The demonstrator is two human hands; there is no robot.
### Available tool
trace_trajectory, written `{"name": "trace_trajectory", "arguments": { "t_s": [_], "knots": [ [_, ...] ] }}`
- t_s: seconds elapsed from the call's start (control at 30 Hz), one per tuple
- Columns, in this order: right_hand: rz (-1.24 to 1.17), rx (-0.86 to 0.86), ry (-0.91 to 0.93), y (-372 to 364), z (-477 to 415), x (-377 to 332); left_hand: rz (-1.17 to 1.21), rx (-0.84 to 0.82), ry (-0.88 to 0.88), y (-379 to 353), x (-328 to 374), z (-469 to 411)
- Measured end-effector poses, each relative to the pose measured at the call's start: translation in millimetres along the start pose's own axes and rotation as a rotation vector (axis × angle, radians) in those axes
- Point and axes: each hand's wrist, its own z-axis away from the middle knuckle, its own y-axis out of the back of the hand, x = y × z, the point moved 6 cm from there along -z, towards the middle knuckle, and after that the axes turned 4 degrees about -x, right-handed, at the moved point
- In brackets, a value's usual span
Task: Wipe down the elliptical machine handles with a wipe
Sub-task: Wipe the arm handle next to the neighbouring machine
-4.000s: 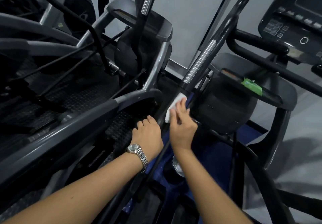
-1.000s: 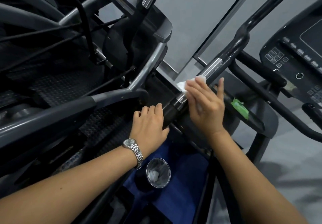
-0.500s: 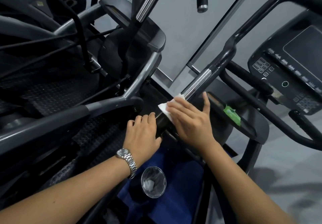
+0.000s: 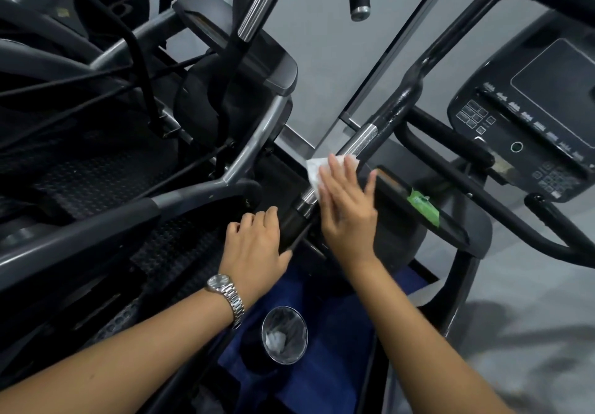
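Right hand, fingers flat, presses one white wipe onto one handle; left hand curls below, grip unclear.

- Above the right hand, the handle runs bare along its chrome and black stretch.
- To its left, an open gap shows the grey wall. The neighbouring machine's frame arm bounds the gap.
- To its right, the fixed handlebar and console crowd close.
- Below, the left hand grips the handle's lower end, above a wire bin.
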Motion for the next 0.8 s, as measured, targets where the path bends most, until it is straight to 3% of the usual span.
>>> {"name": "trace_trajectory", "arguments": {
  "t_s": [0.13,0.27,0.43,0.57,0.7,0.8],
  "knots": [
    [-0.094,0.011,-0.028,-9.9,20.3,-7.0,-0.004,-0.005,0.002,0.8,1.3,-0.1],
    [-0.256,0.159,-0.307,-8.8,7.0,-0.1,-0.005,-0.008,0.006,1.8,1.8,0.2],
    [-0.314,0.182,-0.331,-12.5,21.5,-13.5,0.004,-0.004,0.003,3.5,3.0,1.1],
    [-0.454,0.314,-0.564,-6.4,0.4,5.7,0.013,0.008,0.006,3.9,2.3,1.3],
    [-0.5,0.258,-0.596,-6.4,24.1,-20.3,0.032,0.003,0.0,3.8,3.7,1.2],
    [-0.495,0.307,-0.665,-2.0,6.1,4.0,0.032,0.005,0.001,3.1,3.2,0.1]
  ]
}}
